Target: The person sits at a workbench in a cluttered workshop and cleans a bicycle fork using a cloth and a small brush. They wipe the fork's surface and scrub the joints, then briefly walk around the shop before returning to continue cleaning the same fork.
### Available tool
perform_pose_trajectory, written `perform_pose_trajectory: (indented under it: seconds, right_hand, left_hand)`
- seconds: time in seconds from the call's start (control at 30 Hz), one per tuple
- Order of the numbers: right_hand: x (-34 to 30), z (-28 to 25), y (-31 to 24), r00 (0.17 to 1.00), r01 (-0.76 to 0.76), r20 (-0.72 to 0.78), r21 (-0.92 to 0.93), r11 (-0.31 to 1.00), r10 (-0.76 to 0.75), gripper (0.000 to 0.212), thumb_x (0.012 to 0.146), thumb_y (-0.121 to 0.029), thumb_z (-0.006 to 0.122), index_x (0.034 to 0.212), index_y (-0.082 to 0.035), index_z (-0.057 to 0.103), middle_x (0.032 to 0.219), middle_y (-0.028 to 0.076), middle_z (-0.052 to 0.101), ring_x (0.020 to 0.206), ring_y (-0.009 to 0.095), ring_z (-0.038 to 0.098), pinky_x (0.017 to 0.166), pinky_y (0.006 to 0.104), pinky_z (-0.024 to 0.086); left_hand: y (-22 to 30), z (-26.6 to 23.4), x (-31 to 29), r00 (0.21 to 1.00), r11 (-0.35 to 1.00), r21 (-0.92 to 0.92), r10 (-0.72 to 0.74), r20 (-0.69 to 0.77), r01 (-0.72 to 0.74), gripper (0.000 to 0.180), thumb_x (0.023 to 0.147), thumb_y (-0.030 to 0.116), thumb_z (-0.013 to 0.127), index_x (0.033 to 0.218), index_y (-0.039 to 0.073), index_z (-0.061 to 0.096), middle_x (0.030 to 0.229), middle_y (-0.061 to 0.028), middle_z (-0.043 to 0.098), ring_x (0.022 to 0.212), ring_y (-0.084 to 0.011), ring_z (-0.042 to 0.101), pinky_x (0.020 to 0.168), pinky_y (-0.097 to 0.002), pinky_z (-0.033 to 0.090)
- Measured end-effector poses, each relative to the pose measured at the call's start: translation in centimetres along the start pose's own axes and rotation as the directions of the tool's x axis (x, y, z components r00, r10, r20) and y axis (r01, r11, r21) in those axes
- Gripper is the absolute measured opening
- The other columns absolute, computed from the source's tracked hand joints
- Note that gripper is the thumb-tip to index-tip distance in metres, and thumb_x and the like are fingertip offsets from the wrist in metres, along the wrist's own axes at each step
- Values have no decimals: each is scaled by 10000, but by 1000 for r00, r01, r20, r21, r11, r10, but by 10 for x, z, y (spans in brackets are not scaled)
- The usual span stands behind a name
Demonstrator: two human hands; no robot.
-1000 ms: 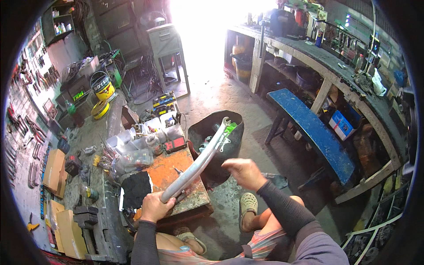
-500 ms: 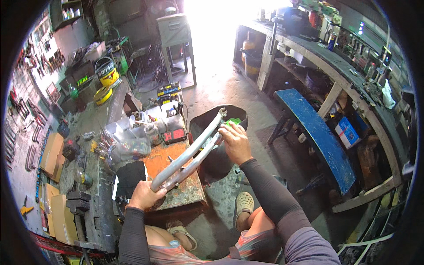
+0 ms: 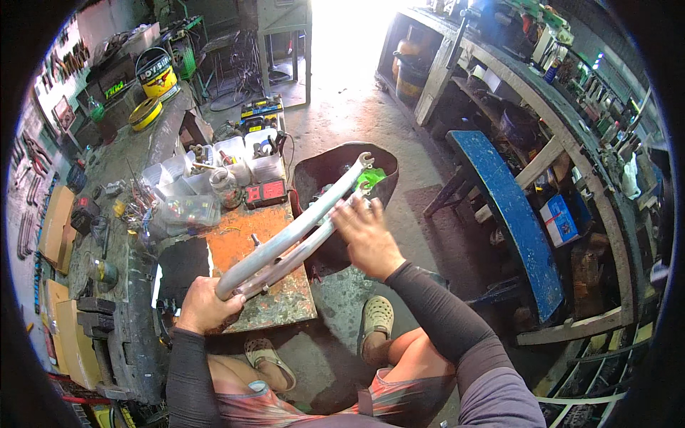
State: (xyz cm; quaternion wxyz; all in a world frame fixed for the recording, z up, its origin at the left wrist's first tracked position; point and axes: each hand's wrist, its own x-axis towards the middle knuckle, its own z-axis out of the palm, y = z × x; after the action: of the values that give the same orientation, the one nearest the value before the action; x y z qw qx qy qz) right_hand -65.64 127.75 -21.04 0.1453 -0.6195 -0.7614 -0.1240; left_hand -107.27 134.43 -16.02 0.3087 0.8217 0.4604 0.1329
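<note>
A silver bicycle fork (image 3: 277, 246) slants from lower left to upper right in front of me, its two legs ending in notched tips at the far end. My left hand (image 3: 207, 307) is wrapped round its near end, which the fingers partly hide. My right hand (image 3: 367, 239) lies with fingers spread against the nearer leg, close to the tip, slightly blurred. Behind the far end stands a dark bin (image 3: 335, 158) with a bright green crumpled thing (image 3: 371, 177) inside.
Under the fork is a low orange-topped table (image 3: 235, 239) bearing clear plastic boxes (image 3: 187, 210) and a red box (image 3: 265, 193). A blue bench (image 3: 505, 221) stands at right, before a long workbench (image 3: 549, 107). A vise (image 3: 95, 317) is at left.
The fork's near end and my left hand have shifted left in the picture. My right hand has loosened from round the leg, and its fingers have spread. The view has tilted down slightly.
</note>
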Motion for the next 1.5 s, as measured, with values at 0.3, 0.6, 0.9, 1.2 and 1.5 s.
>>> perform_pose_trajectory:
  seconds: [0.3,0.6,0.9,1.2,1.5]
  right_hand:
    - [-3,-4,-6,999,-10,42,83,997,6,746,943,-62,622,1686,-108,567,1770,134,513,1695,457,349,1356,725,230]
    - [2,2,-12,990,-138,-3,-101,985,138,671,1015,-124,589,1685,-87,555,1792,128,492,1683,460,376,1362,709,233]
    - [-1,-4,-20,972,-229,-91,-177,957,216,681,993,-143,621,1666,-58,558,1721,156,547,1671,420,388,1340,726,244]
    - [1,-5,-72,995,72,73,-45,996,-69,539,1029,-170,604,1550,-57,688,1677,148,613,1655,414,436,1374,720,174]
    - [-13,8,-125,977,212,-35,67,975,-210,524,952,-162,643,1454,-47,738,1551,178,686,1627,415,473,1362,720,210]
  left_hand:
    - [-4,-2,2,1000,997,79,-14,22,13,353,839,195,890,1122,-11,846,886,-229,816,824,-318,844,821,-409,643]
    - [1,-1,3,1000,998,63,12,28,-13,371,857,251,871,1146,18,865,911,-257,811,866,-366,852,837,-426,646]
    - [5,-2,3,1000,999,32,6,8,-6,340,873,372,877,999,57,856,903,-244,794,870,-446,795,816,-508,634]
    - [0,-6,-8,997,992,105,72,-9,-71,375,903,439,857,1020,84,872,913,-227,806,879,-437,798,829,-515,642]
    - [15,-7,-7,998,987,146,64,-17,-61,351,910,440,855,1065,127,894,941,-197,823,898,-424,801,834,-515,644]
